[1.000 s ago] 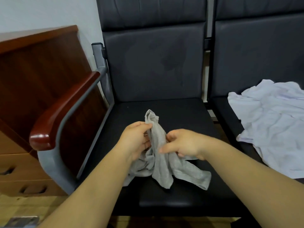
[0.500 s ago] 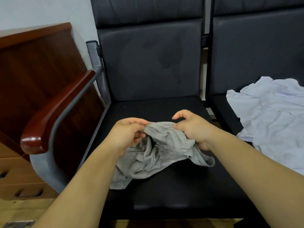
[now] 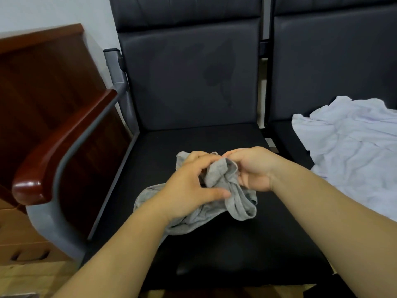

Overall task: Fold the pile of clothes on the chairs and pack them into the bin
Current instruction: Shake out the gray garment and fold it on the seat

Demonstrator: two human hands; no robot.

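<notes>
A small grey knit garment (image 3: pixel 240 205) is bunched and twisted into a crumpled wad, its fabric soft and faintly speckled. A hemmed loop sags at its lower right and a flatter flap spreads out at its lower left. It sits over the middle of the black padded seat (image 3: pixel 193 140) of the left chair; its lower folds rest on the cushion while the upper part is lifted between the two hands. The left hand (image 3: pixel 189 190) grips the garment from the left, fingers curled over the top of the bunch and the thumb pressed against the cloth below. The right hand (image 3: pixel 253 168) holds it from the right, fingers curled inward and pinching the upper edge close to the left fingertips. On the neighbouring black chair (image 3: pixel 322 61) to the right, a pale lavender-white garment (image 3: pixel 354 147) lies spread and rumpled over the seat, well apart from the grey one. A glossy red-brown wooden armrest (image 3: pixel 64 143) runs along the left chair's side, with a dark wooden cabinet (image 3: pixel 43 72) behind it. Below that are light-brown drawer fronts (image 3: pixel 25 250), closed, so their contents cannot be seen.
</notes>
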